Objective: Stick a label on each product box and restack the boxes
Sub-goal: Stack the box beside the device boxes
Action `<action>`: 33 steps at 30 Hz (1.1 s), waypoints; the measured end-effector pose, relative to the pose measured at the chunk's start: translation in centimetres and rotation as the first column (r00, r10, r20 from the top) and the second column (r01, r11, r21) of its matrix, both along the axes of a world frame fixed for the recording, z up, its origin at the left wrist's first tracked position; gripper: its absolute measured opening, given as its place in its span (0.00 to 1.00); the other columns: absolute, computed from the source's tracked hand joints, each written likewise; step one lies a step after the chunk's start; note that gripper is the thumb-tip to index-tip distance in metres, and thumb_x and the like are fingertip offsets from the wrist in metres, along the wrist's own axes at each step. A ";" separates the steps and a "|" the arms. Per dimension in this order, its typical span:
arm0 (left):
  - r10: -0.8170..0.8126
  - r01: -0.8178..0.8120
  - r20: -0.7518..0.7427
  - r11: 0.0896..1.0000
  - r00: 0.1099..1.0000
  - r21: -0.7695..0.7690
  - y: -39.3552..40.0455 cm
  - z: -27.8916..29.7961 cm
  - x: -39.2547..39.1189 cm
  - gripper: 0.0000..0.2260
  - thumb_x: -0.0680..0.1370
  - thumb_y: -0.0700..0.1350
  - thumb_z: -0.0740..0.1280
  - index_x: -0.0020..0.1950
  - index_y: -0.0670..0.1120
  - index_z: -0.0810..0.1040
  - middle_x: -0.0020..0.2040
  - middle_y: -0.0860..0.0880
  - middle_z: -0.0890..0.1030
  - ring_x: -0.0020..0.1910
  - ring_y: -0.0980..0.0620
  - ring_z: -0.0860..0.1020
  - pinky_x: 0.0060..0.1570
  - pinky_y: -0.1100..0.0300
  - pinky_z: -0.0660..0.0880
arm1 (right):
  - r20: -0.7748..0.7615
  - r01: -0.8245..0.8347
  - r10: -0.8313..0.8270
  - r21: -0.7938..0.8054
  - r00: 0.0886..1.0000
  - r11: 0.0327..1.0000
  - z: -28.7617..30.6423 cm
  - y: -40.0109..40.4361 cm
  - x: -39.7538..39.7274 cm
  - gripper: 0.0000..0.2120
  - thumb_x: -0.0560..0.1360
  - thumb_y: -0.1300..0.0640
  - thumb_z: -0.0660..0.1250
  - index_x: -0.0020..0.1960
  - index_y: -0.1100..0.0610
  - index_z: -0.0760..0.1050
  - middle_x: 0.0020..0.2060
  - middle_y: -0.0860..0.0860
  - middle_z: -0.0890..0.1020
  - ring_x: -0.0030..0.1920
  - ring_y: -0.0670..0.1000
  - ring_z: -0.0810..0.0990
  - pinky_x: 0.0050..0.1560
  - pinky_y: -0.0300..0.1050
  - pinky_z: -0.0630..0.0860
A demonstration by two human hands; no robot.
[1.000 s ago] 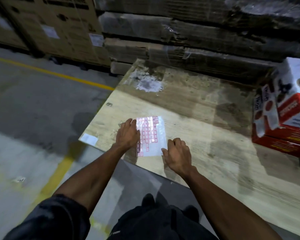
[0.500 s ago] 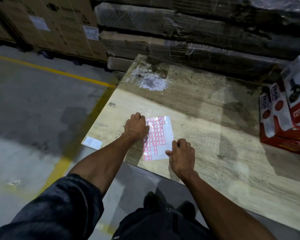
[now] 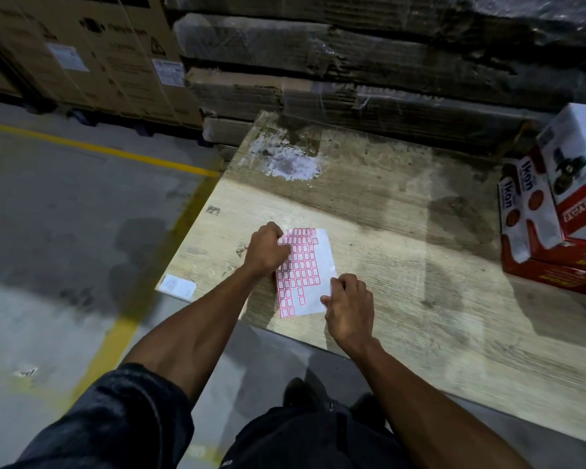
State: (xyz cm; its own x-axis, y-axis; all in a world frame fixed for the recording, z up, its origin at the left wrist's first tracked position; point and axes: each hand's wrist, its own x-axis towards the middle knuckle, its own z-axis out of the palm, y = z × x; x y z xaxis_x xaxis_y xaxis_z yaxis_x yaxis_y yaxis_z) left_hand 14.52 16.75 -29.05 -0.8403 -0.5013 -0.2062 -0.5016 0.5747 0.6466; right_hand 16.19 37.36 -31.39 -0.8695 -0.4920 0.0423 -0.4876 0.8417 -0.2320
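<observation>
A white label sheet point(image 3: 307, 272) with several red-bordered stickers lies flat near the front edge of a pale wooden board point(image 3: 420, 258). My left hand point(image 3: 268, 253) rests on the sheet's upper left part, its fingers curled onto the stickers there. At the sheet's lower right edge, my right hand point(image 3: 349, 306) has its fingertips curled onto the paper. Whether a sticker is lifted is hidden under the fingers. Red-and-white product boxes point(image 3: 552, 204) are stacked at the board's far right, well away from both hands.
A small white paper slip point(image 3: 177, 286) lies on the board's left corner. Plastic-wrapped flat cartons point(image 3: 352, 79) rise behind the board, and tall brown cartons point(image 3: 99, 55) stand at the back left. Grey floor with yellow lines point(image 3: 115, 150) lies to the left.
My left hand's fingers have curled tighter on the sheet's upper left. The right hand stays at the lower right edge. The view has shifted slightly; the boxes have not moved.
</observation>
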 end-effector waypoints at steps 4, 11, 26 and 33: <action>0.233 -0.165 -0.053 0.816 0.971 0.554 0.1 1.7 0.5 0.19 0.75 0.35 0.71 0.59 0.46 0.66 0.52 0.42 0.75 0.45 0.44 0.79 0.40 0.48 0.79 | 0.166 0.060 -0.057 -0.016 0.985 0.998 0.5 0.0 -0.3 0.23 0.75 0.52 0.71 0.68 0.56 0.70 0.59 0.54 0.75 0.57 0.56 0.74 0.54 0.50 0.69; 0.198 0.008 -0.182 0.654 0.963 0.756 0.8 3.7 1.1 0.14 0.73 0.25 0.67 0.53 0.41 0.74 0.50 0.42 0.77 0.46 0.45 0.80 0.37 0.55 0.81 | 0.527 0.342 -0.166 -0.257 0.833 0.904 1.2 0.0 -2.6 0.33 0.64 0.50 0.75 0.67 0.51 0.69 0.60 0.50 0.78 0.59 0.53 0.77 0.58 0.54 0.76; 0.057 0.015 -0.219 0.950 0.974 0.312 6.0 3.9 -2.1 0.03 0.79 0.40 0.66 0.48 0.45 0.79 0.44 0.46 0.83 0.44 0.45 0.83 0.42 0.48 0.81 | 0.729 0.726 -0.257 -0.447 0.634 0.523 2.7 7.2 -3.9 0.09 0.75 0.64 0.68 0.37 0.55 0.79 0.38 0.50 0.83 0.40 0.50 0.79 0.43 0.46 0.76; -0.303 0.332 -0.216 0.937 0.928 0.111 16.7 3.7 -4.3 0.08 0.78 0.37 0.63 0.56 0.46 0.71 0.49 0.47 0.80 0.47 0.45 0.79 0.48 0.48 0.78 | 0.646 0.838 -0.535 -0.395 0.545 0.376 2.1 15.2 -3.3 0.05 0.77 0.60 0.67 0.47 0.60 0.82 0.44 0.52 0.84 0.45 0.51 0.80 0.46 0.44 0.75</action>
